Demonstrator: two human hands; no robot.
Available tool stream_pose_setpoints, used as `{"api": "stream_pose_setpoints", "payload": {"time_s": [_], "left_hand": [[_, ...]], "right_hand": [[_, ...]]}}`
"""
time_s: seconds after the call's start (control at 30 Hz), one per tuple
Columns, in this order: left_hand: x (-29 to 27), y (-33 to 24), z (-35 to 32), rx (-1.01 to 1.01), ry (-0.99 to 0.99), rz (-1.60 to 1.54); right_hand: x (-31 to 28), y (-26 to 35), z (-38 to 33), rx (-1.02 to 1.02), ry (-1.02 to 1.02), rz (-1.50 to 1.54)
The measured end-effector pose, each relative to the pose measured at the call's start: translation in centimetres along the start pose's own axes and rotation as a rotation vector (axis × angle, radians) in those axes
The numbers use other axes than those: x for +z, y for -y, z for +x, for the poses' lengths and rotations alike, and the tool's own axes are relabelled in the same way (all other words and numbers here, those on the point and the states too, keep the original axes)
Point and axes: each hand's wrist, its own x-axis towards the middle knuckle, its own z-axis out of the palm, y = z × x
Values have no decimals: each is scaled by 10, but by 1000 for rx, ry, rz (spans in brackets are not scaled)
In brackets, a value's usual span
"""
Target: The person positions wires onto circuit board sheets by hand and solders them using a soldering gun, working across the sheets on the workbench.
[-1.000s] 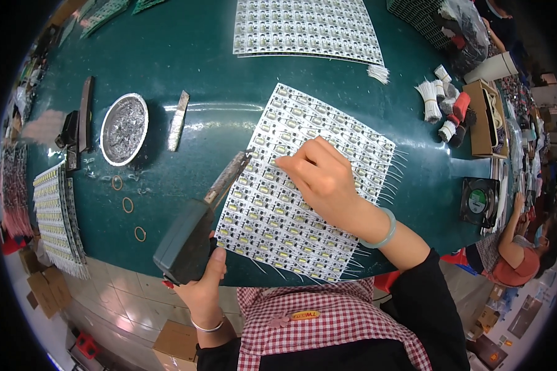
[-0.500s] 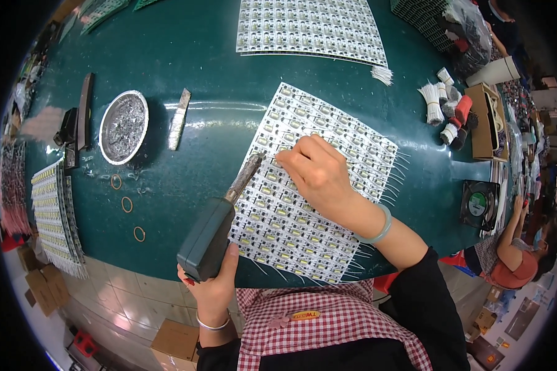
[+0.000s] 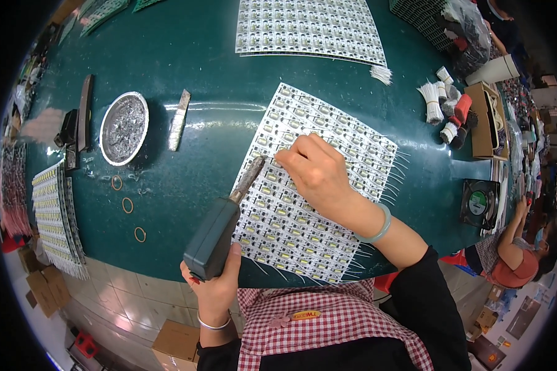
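Note:
A white panel of small circuit boards lies tilted on the green table in front of me, with thin white wires along its right and lower edges. My left hand is wrapped round a dark green soldering gun. Its grey metal tip points up and right to the panel's left part. Close beside the tip, my right hand is pinched over the panel. What its fingertips hold is too small to make out.
A foil-like bowl of metal scraps, a knife-like strip and rubber bands lie to the left. Stacked panels lie at the far side. Wire bundles, a carton and a small fan stand right, near a co-worker.
The soldering gun and my left hand have shifted slightly to the right, bringing the tip nearer my right fingertips. My right hand has barely moved.

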Motion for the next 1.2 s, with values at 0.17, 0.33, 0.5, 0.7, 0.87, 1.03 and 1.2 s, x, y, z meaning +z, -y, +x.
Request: {"api": "stream_pose_setpoints", "payload": {"time_s": [0.17,0.33,0.5,0.7,0.87,1.03,1.2], "left_hand": [[0,-3,1,-8,16,28],[-7,10,-3,104,-17,216],[-10,19,-1,199,-27,132],[-9,19,-2,200,-31,122],[-10,20,-1,206,-23,128],[-15,18,0,201,-89,87],[-15,20,1,192,-87,71]], "right_hand": [[0,1,-1,6,19,-10],[0,1,-1,14,37,-1],[-3,1,-1,15,43,-17],[-1,1,-2,22,66,-7],[-12,0,-5,13,61,13],[-30,12,-4,55,54,-24],[-16,21,-1,26,-2,65]]}}
